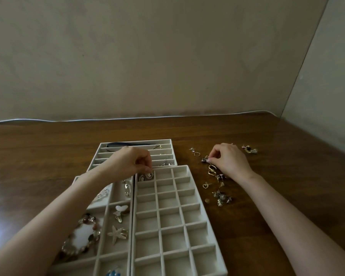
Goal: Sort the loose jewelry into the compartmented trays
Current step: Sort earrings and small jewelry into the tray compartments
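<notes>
**Both hands at work, one over the grid tray, one in the loose pile**

Our left hand reaches forward from the lower left, the forearm crossing the wide tray. The wrist is level and the fingers are curled under. Thumb and forefinger meet just above the far-left compartment of the grid tray, where a pair of black-and-white swirl earrings lies. The hand is closed in a pinch, but the view is too small for us to tell whether anything sits between the fingertips.

Our right hand lies farther right on the bench, knuckles up and fingers bent. Thumb and forefinger pinch a small dark earring at the far end of the loose jewelry. That scatter runs along the bench just right of the grid tray, and the wrist lies over part of it. It includes gold links and a heart pendant. A separate cluster sits beyond the hand.

Behind the grid tray a slotted tray holds a few pieces in long channels. In the wide tray we see a starfish brooch and a beaded bracelet, each in its own compartment. The rest of the grid tray's compartments hold nothing.
</notes>
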A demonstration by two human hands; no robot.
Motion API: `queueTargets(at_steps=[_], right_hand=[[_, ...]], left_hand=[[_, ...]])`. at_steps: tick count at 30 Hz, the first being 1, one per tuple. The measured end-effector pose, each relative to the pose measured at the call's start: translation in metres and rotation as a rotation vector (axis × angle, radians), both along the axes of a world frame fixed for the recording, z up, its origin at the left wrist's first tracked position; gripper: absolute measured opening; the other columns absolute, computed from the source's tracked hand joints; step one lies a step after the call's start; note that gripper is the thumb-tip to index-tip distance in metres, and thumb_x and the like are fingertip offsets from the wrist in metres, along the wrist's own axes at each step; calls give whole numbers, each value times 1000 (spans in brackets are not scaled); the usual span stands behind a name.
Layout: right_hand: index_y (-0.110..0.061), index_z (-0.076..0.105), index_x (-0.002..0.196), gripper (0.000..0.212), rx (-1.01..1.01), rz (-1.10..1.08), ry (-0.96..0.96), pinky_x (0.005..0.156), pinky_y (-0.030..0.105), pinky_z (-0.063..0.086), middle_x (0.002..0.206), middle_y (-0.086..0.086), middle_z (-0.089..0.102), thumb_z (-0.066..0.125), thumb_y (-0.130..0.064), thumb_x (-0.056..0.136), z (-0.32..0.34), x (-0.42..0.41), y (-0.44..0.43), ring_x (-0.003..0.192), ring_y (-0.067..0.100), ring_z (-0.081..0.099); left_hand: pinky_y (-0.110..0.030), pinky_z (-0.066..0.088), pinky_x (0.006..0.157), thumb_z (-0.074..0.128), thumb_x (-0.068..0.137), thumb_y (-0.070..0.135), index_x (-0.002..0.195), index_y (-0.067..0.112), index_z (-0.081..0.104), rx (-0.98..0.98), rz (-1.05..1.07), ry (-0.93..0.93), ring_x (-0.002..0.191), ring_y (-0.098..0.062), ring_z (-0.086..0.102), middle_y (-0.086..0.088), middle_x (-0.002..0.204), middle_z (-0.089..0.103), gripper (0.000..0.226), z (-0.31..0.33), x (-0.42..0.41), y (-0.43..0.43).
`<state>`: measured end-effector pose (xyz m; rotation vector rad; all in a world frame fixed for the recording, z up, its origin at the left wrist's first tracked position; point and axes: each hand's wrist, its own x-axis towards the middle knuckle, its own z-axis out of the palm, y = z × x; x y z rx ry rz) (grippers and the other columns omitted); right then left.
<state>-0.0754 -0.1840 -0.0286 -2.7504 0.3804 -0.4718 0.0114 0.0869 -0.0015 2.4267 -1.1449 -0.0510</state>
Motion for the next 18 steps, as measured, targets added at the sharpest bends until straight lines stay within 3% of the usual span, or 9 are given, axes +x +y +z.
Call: queueTargets(at_steps=[8, 13, 15, 18], right_hand=[[-22, 61, 113, 29, 74, 102, -3, 89, 33, 50, 112, -4, 60, 68, -21, 85, -3, 3, 0, 103, 12, 55], [-23, 61, 114, 30, 48, 138, -46, 86, 26, 48, 110, -5, 56, 68, -19, 85, -4, 3, 0, 99, 8, 52], [-22, 62, 113, 30, 89, 143, -135, 80, 19, 45, 105, -5, 54, 68, -16, 85, -3, 2, 0, 92, 7, 52], [-22, 62, 109, 30, 258, 189, -272, 74, 16, 48, 100, -5, 56, 70, -12, 82, 5, -2, 5, 86, 8, 54]], left_hand=[[-24, 49, 72, 73, 78, 27, 75, 33, 61, 170, -19, -118, 73, 5, 55, 17, 78, 64, 14, 1, -7, -6], [-19, 45, 67, 73, 78, 29, 78, 31, 60, 175, 12, -148, 74, 5, 52, 17, 81, 61, 12, 0, -6, -6], [-20, 42, 63, 72, 79, 27, 80, 29, 61, 93, 38, -187, 71, 4, 51, 17, 78, 59, 11, -2, -7, -7], [-27, 47, 65, 68, 83, 21, 85, 21, 63, -241, 55, -198, 72, -6, 57, 9, 78, 63, 6, -5, -14, -16]])
